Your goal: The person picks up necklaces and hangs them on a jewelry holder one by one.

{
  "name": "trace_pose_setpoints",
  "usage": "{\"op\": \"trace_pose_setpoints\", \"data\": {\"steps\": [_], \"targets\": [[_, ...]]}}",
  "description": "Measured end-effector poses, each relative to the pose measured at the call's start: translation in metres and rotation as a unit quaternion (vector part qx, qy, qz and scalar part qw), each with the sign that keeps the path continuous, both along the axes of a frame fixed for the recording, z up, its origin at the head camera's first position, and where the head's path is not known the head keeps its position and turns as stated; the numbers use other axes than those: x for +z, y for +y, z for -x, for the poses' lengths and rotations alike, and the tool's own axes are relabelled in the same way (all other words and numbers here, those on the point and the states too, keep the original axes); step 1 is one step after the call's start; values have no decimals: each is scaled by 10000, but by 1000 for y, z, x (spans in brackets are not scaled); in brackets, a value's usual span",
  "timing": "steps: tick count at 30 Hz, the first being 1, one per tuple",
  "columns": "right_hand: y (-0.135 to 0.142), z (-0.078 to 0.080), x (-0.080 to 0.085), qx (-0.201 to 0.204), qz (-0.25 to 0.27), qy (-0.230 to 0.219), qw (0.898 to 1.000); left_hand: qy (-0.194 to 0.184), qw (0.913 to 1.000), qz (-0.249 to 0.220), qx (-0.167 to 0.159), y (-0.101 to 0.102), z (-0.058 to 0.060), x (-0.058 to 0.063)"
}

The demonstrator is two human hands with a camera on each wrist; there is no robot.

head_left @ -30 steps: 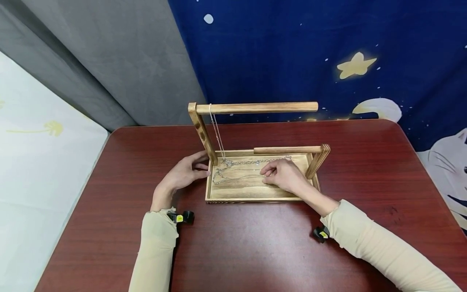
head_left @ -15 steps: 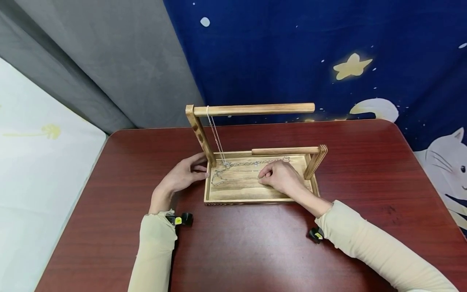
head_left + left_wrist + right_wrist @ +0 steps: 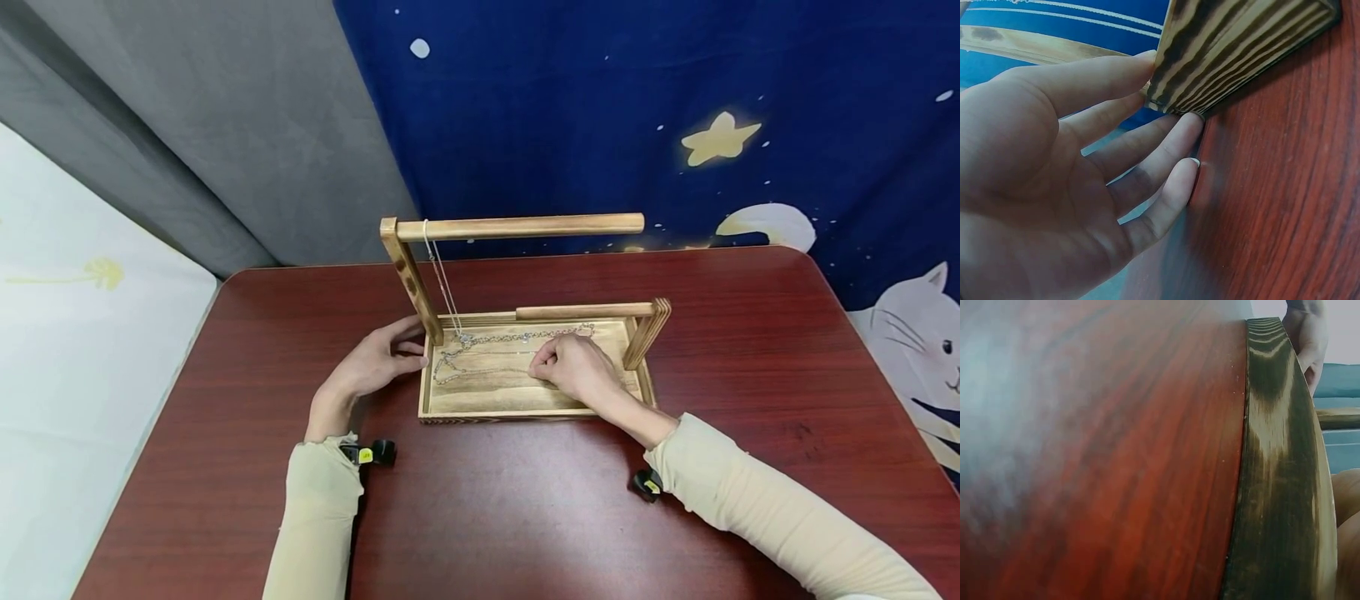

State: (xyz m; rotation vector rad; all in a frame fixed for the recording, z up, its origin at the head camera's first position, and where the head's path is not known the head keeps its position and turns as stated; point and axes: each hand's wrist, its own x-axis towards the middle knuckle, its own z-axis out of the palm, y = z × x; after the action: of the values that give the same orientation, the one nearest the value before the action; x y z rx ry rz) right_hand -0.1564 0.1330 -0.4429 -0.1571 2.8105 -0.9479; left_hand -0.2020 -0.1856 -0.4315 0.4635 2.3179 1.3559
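Observation:
A wooden jewelry stand with a tray base [image 3: 480, 414] stands on the table. In the tray, my right hand [image 3: 577, 367] has thumb and index together, pinching a thin silver necklace [image 3: 491, 370]; the pinched part is hidden by the fingers. A thicker silver chain [image 3: 498, 338] lies behind it. From the tall upper bar [image 3: 525, 225] hangs another fine necklace [image 3: 444, 283], near the left post. My left hand [image 3: 375, 358] touches the tray's left end. The left wrist view shows thumb and fingers of that hand [image 3: 1104, 150] fairly straight against the striped wooden end wall [image 3: 1229, 50].
A shorter, lower bar [image 3: 588, 310] runs from the right post [image 3: 647, 333] above the tray's back edge. The stand rests on a reddish-brown table [image 3: 495, 508]. Grey and blue curtains [image 3: 540, 108] hang behind it. Small black cameras [image 3: 384, 452] sit at both wrists.
My right hand has shifted slightly left and its thumb and index have drawn together on the thin necklace. The left hand stays at the tray's end. The head view has tilted slightly.

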Motion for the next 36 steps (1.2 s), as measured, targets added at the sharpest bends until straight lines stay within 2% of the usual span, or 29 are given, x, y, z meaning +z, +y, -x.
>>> {"op": "trace_pose_setpoints", "data": {"steps": [9,16,29,36], "targets": [[1,-2,1,164,180,26,9997,-17,10000,-3,13,0,-2,0],[3,-7,1,337,252,279,9987,51,10000,29,-78,0,-1,1],[11,-5,19,401,695,189,9966,58,9999,2,-85,0,-1,0],[12,-6,25,438,851,-83,9954,77,10000,22,-40,0,-1,0]]}}
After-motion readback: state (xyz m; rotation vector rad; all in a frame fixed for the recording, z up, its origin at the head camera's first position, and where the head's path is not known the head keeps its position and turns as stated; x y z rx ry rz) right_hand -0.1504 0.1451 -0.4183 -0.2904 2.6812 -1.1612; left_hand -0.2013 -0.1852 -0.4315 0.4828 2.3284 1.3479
